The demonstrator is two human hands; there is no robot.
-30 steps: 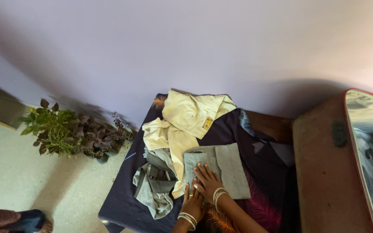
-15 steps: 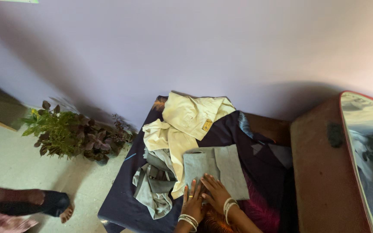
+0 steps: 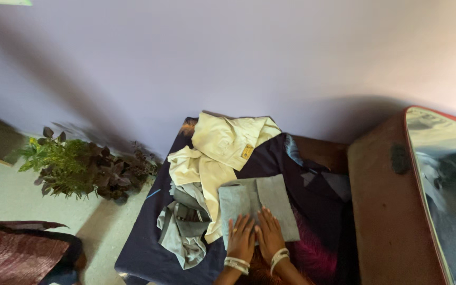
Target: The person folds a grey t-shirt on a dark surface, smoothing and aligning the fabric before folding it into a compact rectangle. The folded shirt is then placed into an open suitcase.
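Pressing flat, fingers spread, the left hand (image 3: 242, 238) and right hand (image 3: 269, 236) rest on the folded grey cloth (image 3: 257, 203) (apparently trousers) near the bed's (image 3: 143, 243) front edge.

A folded rectangle of grey woven cloth (image 3: 257, 206) lay flat on the dark bedspread (image 3: 143, 248), its left edge overlapping a cream shirt (image 3: 217, 148).

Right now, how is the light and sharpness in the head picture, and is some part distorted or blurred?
Head view: soft, dim light, with a broad dark shadow on the wall; the right side is brighter. Both hands, left hand and right hand, lie flat on the grey folded cloth, fairly sharp. The edges bend from the wide lens, and the mirror reflection is smeared.
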